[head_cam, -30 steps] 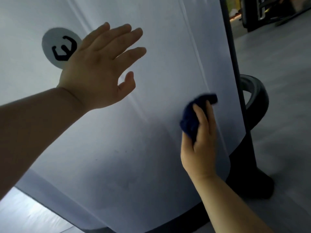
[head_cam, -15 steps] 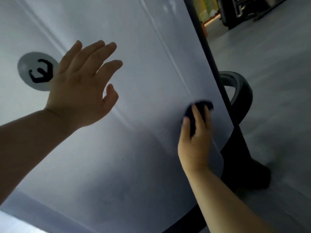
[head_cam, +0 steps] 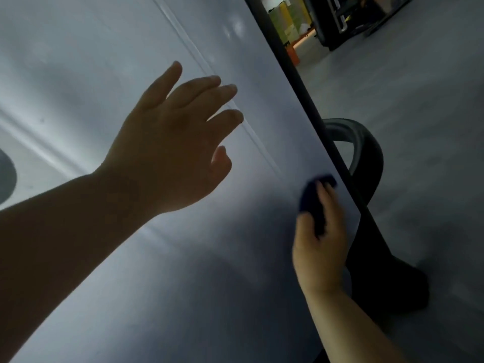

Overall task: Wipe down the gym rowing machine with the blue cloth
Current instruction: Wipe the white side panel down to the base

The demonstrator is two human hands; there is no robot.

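Panel is plain pale grey-white, no pattern, just faint lines. Cloth at 4 o'clock is deep navy, nearly black. Edge strip and loop at 3 o'clock are black. Floor is flat grey, with yellow-green and orange bits at 1 o'clock.

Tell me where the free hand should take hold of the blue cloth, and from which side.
Probably pinch the bunched top end of the blue cloth, which pokes out above the right hand. Come from the upper left, where the open left hand is: the right hand covers its lower part, and the panel's black edge crowds the right.
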